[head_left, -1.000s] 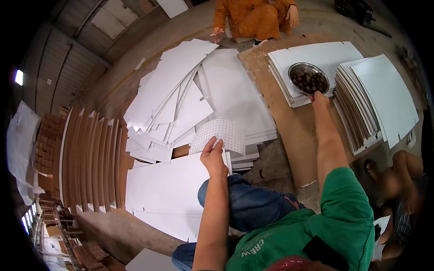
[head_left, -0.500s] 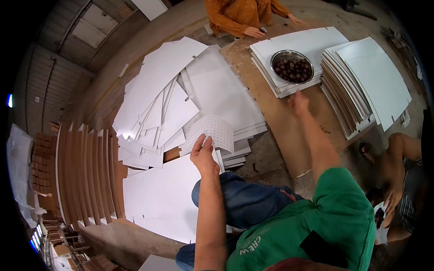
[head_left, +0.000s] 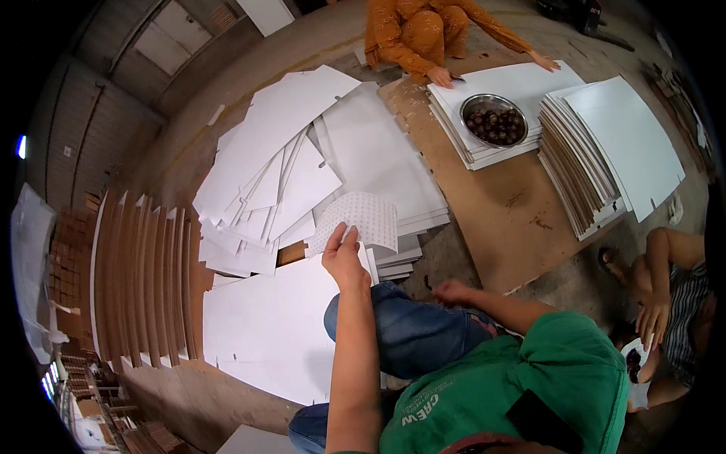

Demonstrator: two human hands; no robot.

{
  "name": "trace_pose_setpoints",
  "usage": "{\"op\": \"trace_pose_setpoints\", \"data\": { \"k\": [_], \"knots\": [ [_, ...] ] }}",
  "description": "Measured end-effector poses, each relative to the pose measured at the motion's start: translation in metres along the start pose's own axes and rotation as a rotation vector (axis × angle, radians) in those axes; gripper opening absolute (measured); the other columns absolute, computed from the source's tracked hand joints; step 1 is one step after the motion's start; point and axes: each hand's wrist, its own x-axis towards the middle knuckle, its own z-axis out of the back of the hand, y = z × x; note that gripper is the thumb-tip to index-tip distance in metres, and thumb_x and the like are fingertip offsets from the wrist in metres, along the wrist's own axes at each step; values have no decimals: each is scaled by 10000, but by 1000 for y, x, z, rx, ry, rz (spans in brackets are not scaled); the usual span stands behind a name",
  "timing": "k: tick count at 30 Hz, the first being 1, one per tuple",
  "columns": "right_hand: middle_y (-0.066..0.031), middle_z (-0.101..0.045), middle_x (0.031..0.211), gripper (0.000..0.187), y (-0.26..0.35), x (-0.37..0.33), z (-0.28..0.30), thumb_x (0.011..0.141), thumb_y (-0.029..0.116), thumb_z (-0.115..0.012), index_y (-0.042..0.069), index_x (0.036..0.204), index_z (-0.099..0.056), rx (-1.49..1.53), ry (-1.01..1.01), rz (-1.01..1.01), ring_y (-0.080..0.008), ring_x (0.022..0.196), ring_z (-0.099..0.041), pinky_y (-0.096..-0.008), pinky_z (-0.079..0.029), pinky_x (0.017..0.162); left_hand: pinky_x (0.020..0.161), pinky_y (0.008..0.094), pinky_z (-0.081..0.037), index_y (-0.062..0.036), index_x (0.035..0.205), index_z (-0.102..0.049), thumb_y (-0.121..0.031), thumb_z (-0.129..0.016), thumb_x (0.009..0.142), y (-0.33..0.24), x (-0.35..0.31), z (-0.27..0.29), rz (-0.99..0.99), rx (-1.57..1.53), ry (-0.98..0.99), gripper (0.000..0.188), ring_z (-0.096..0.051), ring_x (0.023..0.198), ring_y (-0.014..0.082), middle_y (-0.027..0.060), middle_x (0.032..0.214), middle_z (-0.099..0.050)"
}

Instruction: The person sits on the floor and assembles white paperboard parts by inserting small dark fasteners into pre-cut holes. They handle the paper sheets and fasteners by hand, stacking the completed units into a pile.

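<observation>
My left hand (head_left: 344,257) pinches the lower edge of a curved white sheet of small printed labels (head_left: 367,214). The sheet is raised over the near end of the white board stacks. Just past my right knee is my right hand (head_left: 454,293), its fingers curled in; whatever they hold, if anything, is too small to see. Under and beside my left forearm lies a large white board (head_left: 265,333). A steel bowl of dark round fruit (head_left: 494,121) sits on a stack of white boards (head_left: 484,157) at the far right.
A co-worker in orange (head_left: 423,34) crouches at the far side with both hands at that stack. Another white board stack (head_left: 643,136) stands right of it, on a brown sheet (head_left: 491,219). Brown-edged panels (head_left: 144,280) stand at left. Another person (head_left: 662,303) sits at right.
My right hand has drawn back from beside the bowl's stack to near my knee. The co-worker's hands have come onto the boards. My left hand still holds the label sheet.
</observation>
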Motion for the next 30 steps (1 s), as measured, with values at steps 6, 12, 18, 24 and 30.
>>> {"op": "trace_pose_setpoints", "data": {
  "k": [6,12,18,24,30],
  "knots": [
    [-134,-519,655,357,14,40,230,908,262,-399,-21,728,-519,1344,-647,515,-221,546,-478,-338,-423,479,658,230,-409,4,1004,-600,-16,-658,715,-5,-2,3,18,-8,-21,295,-532,741,104,36,828,-586],
    [-180,-550,811,356,85,0,359,901,241,-457,-106,978,-448,903,-1024,391,-241,628,-586,-310,-488,469,667,225,-409,0,1003,-600,-16,-649,726,-6,-1,-2,49,18,-24,282,-534,760,107,46,874,-593],
    [-192,-569,828,279,95,9,368,871,119,-487,-108,1022,-426,1030,-1042,442,-225,533,-582,-298,-474,415,693,241,-411,1,1007,-595,-27,-641,738,-1,1,-16,61,70,-26,275,-538,805,116,55,897,-598],
    [-208,-542,883,272,95,-6,343,838,40,-505,-123,1029,-400,1147,-1029,496,-255,545,-569,-306,-457,406,723,251,-407,2,1015,-590,-29,-635,741,1,3,-13,69,99,-7,279,-539,834,126,59,919,-592],
    [-200,-549,849,218,28,-39,295,819,2,-487,-119,991,-429,1285,-1044,521,-259,601,-569,-318,-433,399,693,243,-404,2,1014,-589,-20,-633,740,2,1,-10,53,83,-4,278,-537,809,119,58,887,-597]
  ]
}}
